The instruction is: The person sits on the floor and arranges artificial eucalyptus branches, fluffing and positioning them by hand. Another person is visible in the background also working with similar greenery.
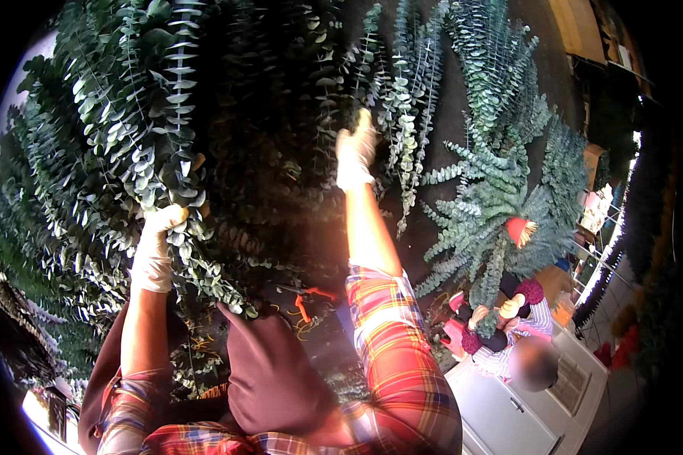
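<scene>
My left hand [162,239], in a pale glove, is closed around the lower stems of a bunch of eucalyptus branches [142,125]; long leafy tips stand up beyond the fist and a few leafy ends hang below it. My right hand [357,148], gloved too, reaches forward among eucalyptus stems [401,108], its thumb or a finger pointing away from me. Whether it holds a stem cannot be made out. Orange-handled shears [303,304] lie on the dark ground between my arms, near my knee.
Eucalyptus is heaped along the left [40,187] and in a bundle [484,68] at the upper right. A co-worker [515,335] sits at the right, hands on a eucalyptus stem, by a red-tied bundle [518,230]. Behind them stands a white cabinet [512,409].
</scene>
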The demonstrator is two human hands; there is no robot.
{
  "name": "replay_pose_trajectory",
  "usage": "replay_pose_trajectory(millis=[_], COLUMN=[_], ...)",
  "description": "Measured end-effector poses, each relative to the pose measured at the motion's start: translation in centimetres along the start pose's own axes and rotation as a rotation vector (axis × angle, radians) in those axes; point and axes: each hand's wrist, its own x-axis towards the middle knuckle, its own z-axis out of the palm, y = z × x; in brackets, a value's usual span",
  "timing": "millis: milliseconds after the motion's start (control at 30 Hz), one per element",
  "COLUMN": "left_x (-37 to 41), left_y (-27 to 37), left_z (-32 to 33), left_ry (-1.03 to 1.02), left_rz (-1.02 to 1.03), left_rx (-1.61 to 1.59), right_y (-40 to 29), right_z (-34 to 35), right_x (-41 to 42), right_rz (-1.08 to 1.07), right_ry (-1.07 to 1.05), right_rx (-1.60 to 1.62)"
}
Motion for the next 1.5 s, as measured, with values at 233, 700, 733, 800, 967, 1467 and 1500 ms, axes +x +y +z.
replay_pose_trajectory(millis=[233, 700, 733, 800, 967, 1467, 1500], left_x=[-0.2, -1.7, -1.7, -1.3, 0.1, 2.1, 1.7], left_y=[0.1, 3.3, 3.6, 3.9, 4.6, 0.0, 0.7], left_z=[0.5, 3.0, 2.6, 0.3, -4.8, -11.3, -10.1], left_ry=[0.024, -0.111, -0.138, -0.167, -0.199, 0.094, 0.064], left_rz=[-0.045, 0.086, 0.108, 0.123, 0.164, 0.147, 0.144], left_rx=[-0.014, -0.204, -0.229, -0.236, -0.227, -0.045, -0.054], right_y=[4.7, -7.8, -6.3, -4.0, 1.9, 1.1, 1.1], right_z=[-1.9, 2.4, 2.1, 2.4, 1.5, -10.2, -10.1], right_x=[0.3, -3.1, -2.3, -1.7, 2.1, 0.1, 0.0], right_rz=[0.142, -0.551, -0.532, -0.367, 0.049, 0.305, 0.300], right_ry=[-0.095, 0.196, 0.136, 0.089, -0.007, -0.463, -0.461], right_rx=[0.410, 0.219, -0.013, -0.254, -0.175, 0.827, 0.849])
